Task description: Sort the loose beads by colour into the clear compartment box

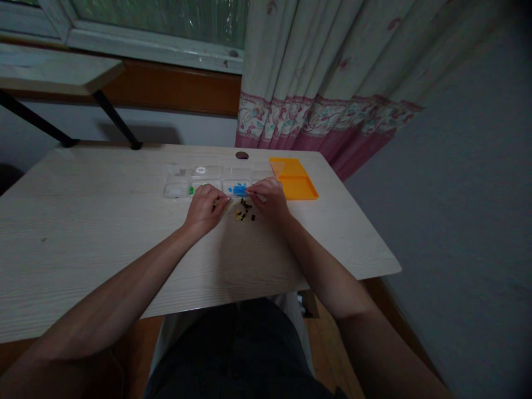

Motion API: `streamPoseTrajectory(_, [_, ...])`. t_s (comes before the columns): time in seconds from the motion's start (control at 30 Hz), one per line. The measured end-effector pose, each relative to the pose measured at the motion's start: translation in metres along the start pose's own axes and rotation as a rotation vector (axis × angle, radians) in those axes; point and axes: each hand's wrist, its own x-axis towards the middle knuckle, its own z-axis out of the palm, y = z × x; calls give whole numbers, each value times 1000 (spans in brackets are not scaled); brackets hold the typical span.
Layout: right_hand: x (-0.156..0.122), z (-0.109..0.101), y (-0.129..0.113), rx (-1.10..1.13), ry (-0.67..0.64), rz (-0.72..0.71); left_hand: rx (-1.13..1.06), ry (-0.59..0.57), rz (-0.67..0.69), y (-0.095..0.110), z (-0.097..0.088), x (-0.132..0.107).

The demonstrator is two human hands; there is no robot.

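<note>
Both of my hands are at the near edge of a clear compartment box (206, 173). My left hand (205, 208) has thumb and forefinger pinched together, and what sits between them is too small to make out. On the right, my right hand (270, 195) is also pinched, its fingertips beside a heap of small blue pieces (240, 190) in one compartment; anything in that pinch is hidden. A few green pieces (192, 190) lie in a compartment further left. Dark and yellowish small pieces (244, 213) are scattered on the table between my hands.
A yellow-orange tray (305, 189) lies right of the box. Behind the box is a dark oval object (242, 155). A raised shelf (62, 72) on black legs stands at the back left of the pale table (103, 233). A curtain (316, 83) hangs behind.
</note>
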Motion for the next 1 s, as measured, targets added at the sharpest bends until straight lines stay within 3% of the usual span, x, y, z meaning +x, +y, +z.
streamPoseTrajectory(0.13, [-2,3,-25,43,-51,-133,-198,43,-43,3,2,2])
streamPoseTrajectory(0.3, [-5,5,-38,2,-2,-131,-320,45,-87,9,2,1])
streamPoseTrajectory(0.6, [-4,1,-41,-44,-42,-132,-275,51,-59,3,6,0])
streamPoseTrajectory(0.8, [1,-5,-4,-145,33,109,67,1,39,-13,-3,1])
streamPoseTrajectory(1.0, [1,-6,25,-214,52,375,276,-90,41,-4,-8,-1])
